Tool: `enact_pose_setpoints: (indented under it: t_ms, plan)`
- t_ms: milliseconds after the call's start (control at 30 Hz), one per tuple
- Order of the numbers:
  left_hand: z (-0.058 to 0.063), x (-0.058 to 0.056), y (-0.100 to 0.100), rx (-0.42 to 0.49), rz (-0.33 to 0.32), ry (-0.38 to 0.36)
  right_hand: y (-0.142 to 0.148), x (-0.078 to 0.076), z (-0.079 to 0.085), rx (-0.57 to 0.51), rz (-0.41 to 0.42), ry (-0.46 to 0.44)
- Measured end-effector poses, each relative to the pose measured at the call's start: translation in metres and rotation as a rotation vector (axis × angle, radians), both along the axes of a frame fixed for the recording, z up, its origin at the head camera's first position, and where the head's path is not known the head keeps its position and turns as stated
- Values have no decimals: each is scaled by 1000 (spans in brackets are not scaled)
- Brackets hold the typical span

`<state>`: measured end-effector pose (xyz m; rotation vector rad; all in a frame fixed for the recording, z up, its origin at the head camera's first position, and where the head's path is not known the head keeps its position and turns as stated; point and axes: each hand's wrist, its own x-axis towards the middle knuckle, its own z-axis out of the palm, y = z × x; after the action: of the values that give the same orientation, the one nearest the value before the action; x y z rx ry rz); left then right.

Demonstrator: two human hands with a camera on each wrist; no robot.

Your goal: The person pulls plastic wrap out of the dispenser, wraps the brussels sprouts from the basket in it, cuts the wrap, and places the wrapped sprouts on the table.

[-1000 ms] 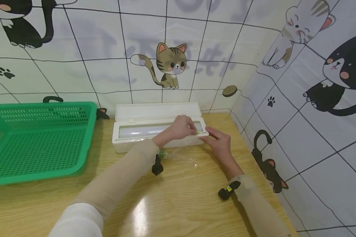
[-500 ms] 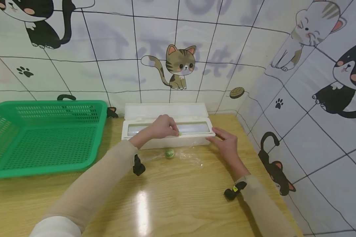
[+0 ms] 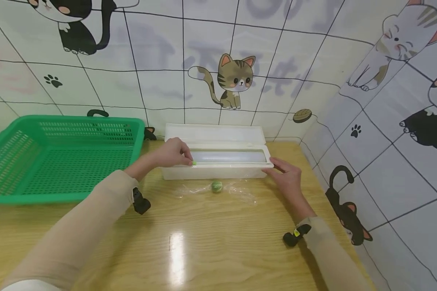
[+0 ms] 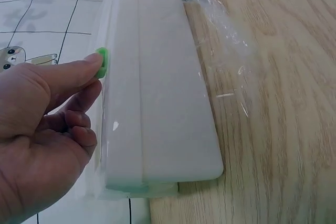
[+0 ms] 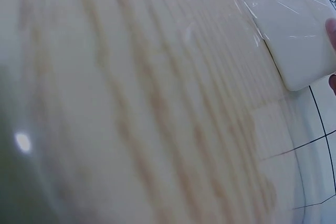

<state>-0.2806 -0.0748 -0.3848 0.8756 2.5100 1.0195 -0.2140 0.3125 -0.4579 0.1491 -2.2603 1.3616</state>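
Backdrop: white wall covering with grid lines and printed cats, beyond both grips. Wood-grain table below them, reaching toward the person.

Green perforated basket: left of the left grip, just past that wrist, on the table.

White box: long, flat on the table, lying between and under the two grips. Its white lid is tipped back, behind the grips. A pale roll shows in the opening, right of the left grip.

Right hand: grasping the box's front right corner between thumb and fingers. Right wrist view catches only fingertips at its margin.

Left hand: at the box's left part; thumb and index finger clamped on a small tab, remaining fingers curled in beneath.

Clear film: crumpled, on the table in front of the box, nearer the person than either grip.

Green ball: wrapped in that film, loose ends to either side; between the grips, closer to the left one.

Green tab: smallest item, in the left fingertips, at the box's upper front edge.
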Motion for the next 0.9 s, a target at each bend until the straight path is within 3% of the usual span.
enact_pose_setpoints:
  t_ms: [200,467,900]
  plan:
    - [-2,-5,-16,-6,-45,-28,-4,6,6,22,30,11]
    - [3,-5,-48,-78,-37,-97,15,-6,-21,54,-38,-17]
    - [25,-2,-50,-203,-112,-69,20,-10,-18,107,23,53]
